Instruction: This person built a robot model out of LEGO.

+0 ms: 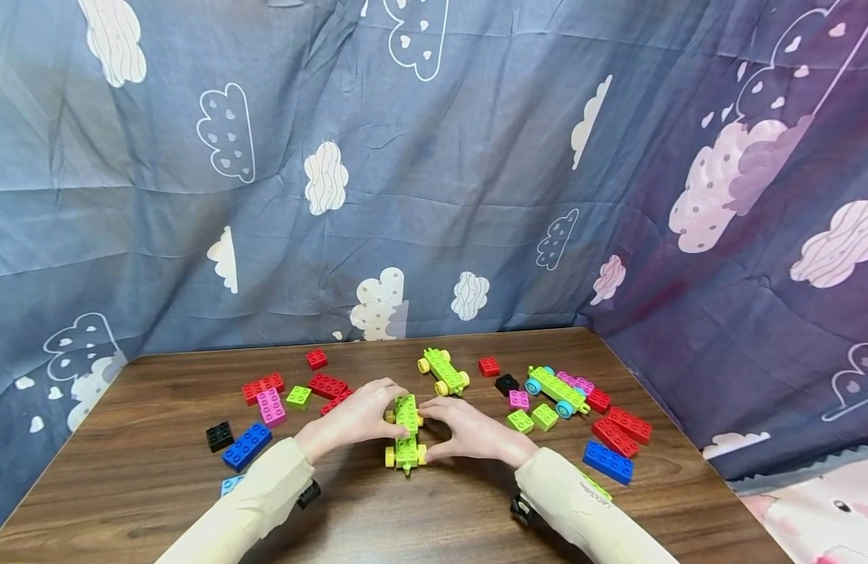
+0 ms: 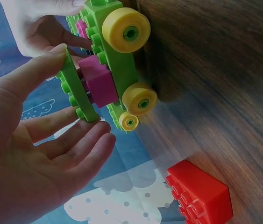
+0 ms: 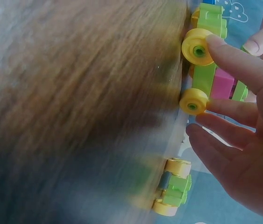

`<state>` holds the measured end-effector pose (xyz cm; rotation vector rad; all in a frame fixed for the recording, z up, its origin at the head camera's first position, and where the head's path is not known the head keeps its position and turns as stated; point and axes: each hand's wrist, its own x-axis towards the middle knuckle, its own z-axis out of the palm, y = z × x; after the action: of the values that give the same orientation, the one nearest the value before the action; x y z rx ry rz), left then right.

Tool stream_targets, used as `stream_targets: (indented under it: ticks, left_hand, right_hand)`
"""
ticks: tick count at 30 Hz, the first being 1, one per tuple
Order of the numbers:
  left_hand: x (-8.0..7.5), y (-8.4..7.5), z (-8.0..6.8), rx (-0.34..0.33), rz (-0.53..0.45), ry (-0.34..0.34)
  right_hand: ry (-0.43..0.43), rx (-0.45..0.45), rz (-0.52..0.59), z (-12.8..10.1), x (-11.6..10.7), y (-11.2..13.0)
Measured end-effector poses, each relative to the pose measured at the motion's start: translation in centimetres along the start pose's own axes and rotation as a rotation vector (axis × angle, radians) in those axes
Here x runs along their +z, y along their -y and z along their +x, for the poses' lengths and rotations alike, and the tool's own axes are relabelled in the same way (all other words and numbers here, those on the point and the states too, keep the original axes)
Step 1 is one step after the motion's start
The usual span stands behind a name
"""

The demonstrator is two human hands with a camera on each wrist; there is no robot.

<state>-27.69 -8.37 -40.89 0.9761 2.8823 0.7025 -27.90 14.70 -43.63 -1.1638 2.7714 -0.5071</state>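
Note:
A green toy car base (image 2: pixel 122 67) with yellow wheels stands on the table between the hands. On its studs sits a pink brick (image 2: pixel 98 81). Over the pink brick is a thin green studded plate (image 2: pixel 75 88), with a narrow gap between the two in the left wrist view. My left hand (image 1: pixel 352 415) pinches that plate between thumb and fingertips at its two ends. From the other side, my right hand (image 1: pixel 472 431) holds the car base, thumb on one yellow wheel (image 3: pixel 197 49) and fingertips by another wheel (image 3: pixel 193 101).
Behind the hands stands another yellow-wheeled car base (image 1: pixel 443 371). A blue-wheeled one (image 1: pixel 557 392) is at right among several bricks. Left lie a blue brick (image 1: pixel 247 446), a black brick (image 1: pixel 219 436) and red bricks (image 1: pixel 262 387). A cloud-print curtain (image 1: pixel 406 196) closes the back.

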Motion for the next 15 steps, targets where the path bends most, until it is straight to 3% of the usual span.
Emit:
stream_targets:
  ticks: [15]
  left_hand:
    - [-0.02,0.2,-0.02,-0.013,-0.009,0.008]
  right_hand:
    - [-0.005,-0.014,-0.003,0.03,-0.01,0.04]
